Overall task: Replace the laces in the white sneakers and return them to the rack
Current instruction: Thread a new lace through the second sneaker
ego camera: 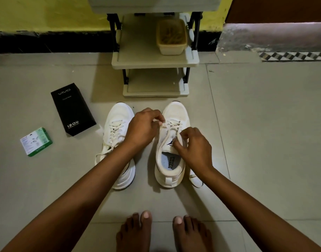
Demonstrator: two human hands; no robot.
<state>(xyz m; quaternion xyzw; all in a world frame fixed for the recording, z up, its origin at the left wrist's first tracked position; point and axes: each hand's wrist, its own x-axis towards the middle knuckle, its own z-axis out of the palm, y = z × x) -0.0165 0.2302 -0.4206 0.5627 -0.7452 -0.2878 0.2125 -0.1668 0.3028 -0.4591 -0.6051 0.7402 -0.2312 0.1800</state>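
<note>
Two white sneakers stand side by side on the tiled floor, toes toward the rack (154, 60). The left sneaker (118, 124) is laced, and its lace ends trail loose beside it. My left hand (142, 129) reaches across to the right sneaker (171, 160) and pinches its white lace (171, 125) at the left eyelets. My right hand (194, 148) grips the upper right edge of that sneaker beside the tongue, fingers curled on it. The lace is threaded only through the lower eyelets.
A beige tiered rack stands straight ahead against the yellow wall, with a tan plastic tub (171, 36) on its middle shelf. A black box (72, 109) and a small green-and-white box (36, 141) lie on the floor at left. My bare feet (163, 231) are at the bottom.
</note>
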